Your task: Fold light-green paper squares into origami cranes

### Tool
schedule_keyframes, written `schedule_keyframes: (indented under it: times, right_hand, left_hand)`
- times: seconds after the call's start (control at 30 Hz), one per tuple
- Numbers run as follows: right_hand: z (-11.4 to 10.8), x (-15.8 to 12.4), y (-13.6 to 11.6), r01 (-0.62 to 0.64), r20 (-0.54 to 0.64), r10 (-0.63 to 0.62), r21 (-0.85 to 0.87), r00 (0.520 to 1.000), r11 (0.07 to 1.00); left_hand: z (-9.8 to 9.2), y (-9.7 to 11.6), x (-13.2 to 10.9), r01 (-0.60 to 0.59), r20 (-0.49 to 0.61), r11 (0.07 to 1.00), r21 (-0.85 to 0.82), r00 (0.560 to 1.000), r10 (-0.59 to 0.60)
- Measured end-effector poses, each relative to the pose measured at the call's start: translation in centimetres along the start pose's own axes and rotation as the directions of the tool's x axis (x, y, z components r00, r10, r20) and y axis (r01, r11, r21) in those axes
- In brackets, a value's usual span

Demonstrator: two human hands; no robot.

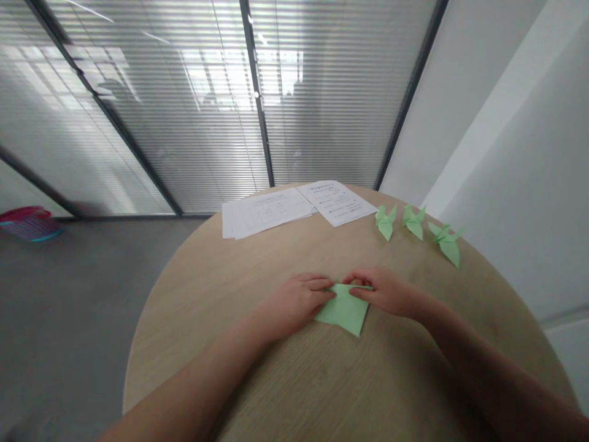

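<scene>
A folded sheet of light green paper [346,312] lies between my hands near the middle of the round wooden table [221,294]. My left hand [301,302] rests over its left side, the fingers together and their tips on the paper's upper left part. At the upper right edge, my right hand [375,291] pinches the paper between thumb and fingers. A corner of the sheet points toward me. Its underside and the part beneath my left hand are hidden.
Three green origami cranes [386,222] stand in a row at the table's right rear. Printed sheets [271,212] lie at the far edge, with another printed page [338,202] beside them. Beyond is a glass partition with blinds [322,123]. A red and blue basket [32,226] sits on the floor at left.
</scene>
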State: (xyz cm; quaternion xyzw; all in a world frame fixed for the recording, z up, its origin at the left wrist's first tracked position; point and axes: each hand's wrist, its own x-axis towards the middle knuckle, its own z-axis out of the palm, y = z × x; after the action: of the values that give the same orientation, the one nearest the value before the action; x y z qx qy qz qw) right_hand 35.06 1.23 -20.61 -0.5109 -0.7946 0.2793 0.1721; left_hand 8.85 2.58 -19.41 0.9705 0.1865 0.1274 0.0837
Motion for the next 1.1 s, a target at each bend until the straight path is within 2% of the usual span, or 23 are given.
schedule_keyframes:
  times: [0.07, 0.13, 0.2, 0.27, 0.37, 0.53, 0.7, 0.9, 1.1]
  right_hand:
    - [-0.5, -0.3, -0.4, 0.088, -0.074, -0.096, -0.104, 0.993, 0.991]
    - [-1.2, -0.8, -1.0, 0.182, -0.093, -0.197, -0.154, 0.976, 0.971]
    - [-2.0, -1.5, -1.7, 0.228, 0.017, -0.227, -0.128, 0.974, 0.965]
    - [-2.4, -2.1, -2.4, 0.223, 0.129, -0.206, -0.136, 0.970, 0.965]
    - [-2.3, -2.5, -3.2, 0.186, 0.185, -0.149, -0.204, 0.971, 0.961]
    - [-1.7, -1.9, -3.3, 0.240, 0.154, -0.210, -0.214, 0.965, 0.947]
    - [-1.4, -1.4, -2.8, 0.294, 0.127, -0.277, -0.152, 0.953, 0.943]
    - [0.4, -0.4, -2.4, 0.266, 0.054, -0.261, -0.125, 0.964, 0.956]
    - [2.1, 0.5, -1.5, 0.215, -0.005, -0.218, -0.134, 0.976, 0.967]
  left_hand:
    - [0.4, -0.3, 0.0, 0.018, 0.025, 1.000, -0.003, 1.000, -0.018]
    - [0.4, -0.6, 0.0, 0.037, 0.036, 0.999, -0.026, 0.999, -0.036]
    - [0.3, -0.7, -0.1, 0.059, 0.034, 0.997, -0.043, 0.998, -0.057]
    - [0.1, -0.8, -0.2, 0.088, 0.039, 0.995, -0.050, 0.996, -0.086]
    - [0.0, -0.9, -0.2, 0.132, 0.045, 0.990, -0.055, 0.990, -0.130]
    - [0.0, -0.9, -0.3, 0.137, 0.021, 0.987, -0.080, 0.991, -0.136]
    - [-0.1, -0.7, -0.3, 0.103, -0.026, 0.990, -0.096, 0.994, -0.106]
    - [-0.5, -0.6, 0.0, 0.079, 0.006, 0.991, -0.111, 0.997, -0.079]
    - [-0.4, -0.8, 0.0, 0.048, 0.007, 0.978, -0.203, 0.999, -0.048]
